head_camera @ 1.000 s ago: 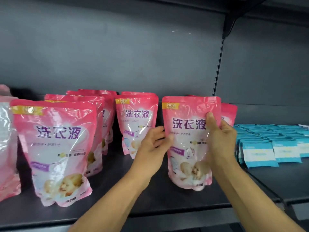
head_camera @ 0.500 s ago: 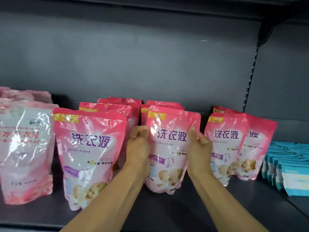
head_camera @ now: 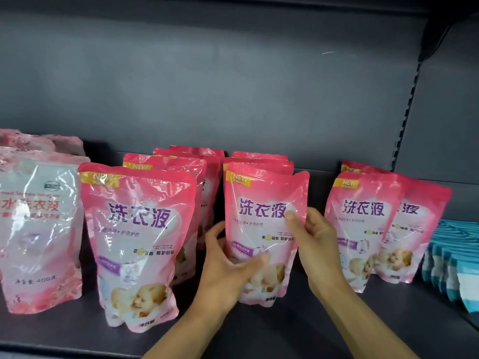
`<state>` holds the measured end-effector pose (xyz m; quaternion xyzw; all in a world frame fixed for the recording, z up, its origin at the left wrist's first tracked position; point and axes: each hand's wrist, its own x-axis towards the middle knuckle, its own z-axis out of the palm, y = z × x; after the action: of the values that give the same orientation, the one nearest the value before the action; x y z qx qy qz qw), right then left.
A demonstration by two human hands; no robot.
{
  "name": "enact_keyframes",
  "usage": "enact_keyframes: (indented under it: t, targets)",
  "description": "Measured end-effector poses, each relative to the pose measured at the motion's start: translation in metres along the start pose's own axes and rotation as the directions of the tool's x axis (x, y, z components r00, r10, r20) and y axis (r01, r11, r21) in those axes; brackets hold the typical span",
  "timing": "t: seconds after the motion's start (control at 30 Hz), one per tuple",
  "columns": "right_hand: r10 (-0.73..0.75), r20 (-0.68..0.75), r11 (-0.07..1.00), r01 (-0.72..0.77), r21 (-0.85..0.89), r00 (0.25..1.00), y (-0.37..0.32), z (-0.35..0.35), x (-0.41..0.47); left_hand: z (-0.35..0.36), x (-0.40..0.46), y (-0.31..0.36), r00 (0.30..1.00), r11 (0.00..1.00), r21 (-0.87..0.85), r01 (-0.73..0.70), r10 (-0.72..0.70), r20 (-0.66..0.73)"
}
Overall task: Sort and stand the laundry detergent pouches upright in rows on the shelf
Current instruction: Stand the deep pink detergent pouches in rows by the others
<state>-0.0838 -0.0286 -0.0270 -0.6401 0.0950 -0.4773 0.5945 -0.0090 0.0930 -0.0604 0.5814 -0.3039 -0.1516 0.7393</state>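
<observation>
— What does the pouch you're handling look like?

— The pink pouch (head_camera: 261,218) is glossy, with purple characters, a yellow "NEW" corner and a baby picture low down. It stands upright on the dark shelf (head_camera: 285,330), at the front of the middle row.

— And your hands?

— My left hand (head_camera: 228,265) grips its lower left edge, thumb across the front. My right hand (head_camera: 312,239) holds the right edge, thumb pressed near the lettering, fingers curled behind.
</observation>
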Motion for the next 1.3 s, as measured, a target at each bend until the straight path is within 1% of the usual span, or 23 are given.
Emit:
enact_keyframes:
  t: [0.07,0.13,0.2,0.27,0.33,0.47,0.53,0.67,0.73,0.83,0.93,1.0,1.17,1.3]
  targets:
    - [-0.016,-0.015,1.000,0.016,0.014,1.000,-0.003,-0.002,0.003,-0.001,-0.002,-0.008,0.997,0.992,0.122,0.033,-0.041,0.058]
    - [-0.061,-0.027,0.997,0.062,0.037,0.998,-0.013,0.000,0.015,0.001,-0.002,-0.014,0.996,0.983,0.182,0.039,-0.053,0.071]
    - [-0.097,-0.002,0.995,0.097,0.022,0.995,-0.030,0.005,0.029,0.004,-0.004,-0.017,0.998,0.961,0.274,0.030,-0.045,0.048]
    - [-0.126,0.016,0.991,0.127,-0.050,0.992,-0.045,0.010,0.040,0.005,-0.004,-0.021,1.000,0.903,0.429,0.014,-0.019,0.007]
    - [-0.153,-0.039,0.982,0.147,-0.118,0.988,-0.051,0.015,0.047,0.004,-0.004,-0.023,1.000,0.869,0.495,0.008,-0.001,-0.014]
    - [-0.123,-0.172,0.990,0.110,-0.086,0.977,-0.044,0.025,0.050,0.006,-0.005,-0.021,0.999,0.830,0.557,0.016,0.009,-0.042]
    - [-0.167,-0.212,0.981,0.140,-0.134,0.963,-0.042,0.028,0.050,0.004,-0.007,-0.021,0.999,0.814,0.580,0.020,0.008,-0.046]
    - [-0.300,-0.201,0.934,0.244,-0.262,0.932,-0.041,0.031,0.049,-0.003,-0.003,-0.023,0.998,0.819,0.572,0.050,-0.027,-0.048]
    - [-0.333,-0.191,0.918,0.272,-0.288,0.923,-0.040,0.033,0.049,-0.008,0.001,-0.024,0.998,0.820,0.569,0.062,-0.036,-0.057]
    - [-0.331,-0.164,0.915,0.273,-0.297,0.929,-0.038,0.033,0.050,-0.011,0.003,-0.026,0.998,0.826,0.561,0.061,-0.039,-0.051]
    - [-0.277,-0.091,0.923,0.238,-0.302,0.957,-0.028,0.025,0.043,-0.011,0.001,-0.027,0.998,0.814,0.579,0.049,-0.025,-0.050]
    - [-0.253,-0.067,0.921,0.218,-0.324,0.965,-0.021,0.018,0.037,-0.008,-0.002,-0.026,0.999,0.797,0.603,0.041,-0.016,-0.047]
    - [-0.284,-0.073,0.906,0.242,-0.348,0.956,-0.019,0.013,0.039,-0.004,-0.005,-0.020,0.998,0.734,0.678,0.034,0.006,-0.056]
    - [-0.291,-0.073,0.910,0.252,-0.331,0.954,-0.018,0.015,0.036,-0.009,-0.003,-0.024,0.998,0.728,0.685,0.023,0.020,-0.055]
